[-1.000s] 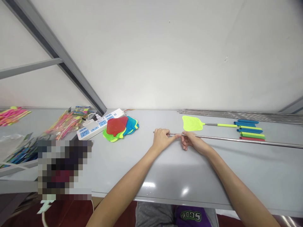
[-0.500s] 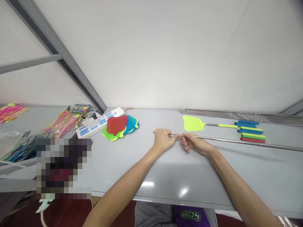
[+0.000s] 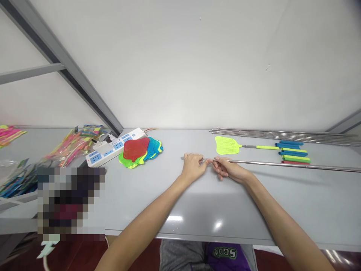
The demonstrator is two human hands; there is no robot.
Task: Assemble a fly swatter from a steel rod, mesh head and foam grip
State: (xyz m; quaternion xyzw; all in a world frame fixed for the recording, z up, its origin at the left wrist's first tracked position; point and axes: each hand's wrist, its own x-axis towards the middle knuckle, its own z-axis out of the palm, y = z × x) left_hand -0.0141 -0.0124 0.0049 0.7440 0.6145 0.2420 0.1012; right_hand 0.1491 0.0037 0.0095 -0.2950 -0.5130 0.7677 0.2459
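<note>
A long steel rod (image 3: 267,162) runs level across the grey worktop (image 3: 310,203), its short tip poking out past the left hand (image 3: 193,166). That hand's grip is clenched on the rod, and the right hand (image 3: 228,168) grasps it too, just beside (the two almost touch). Beyond the rod lie a lime fly swatter (image 3: 226,145), a row of coloured handle sleeves (image 3: 293,153) and a bundle of steel rods (image 3: 284,133). Well left of its far end sit a heap of plastic swatter heads (image 3: 138,152) and a power strip (image 3: 113,151).
</note>
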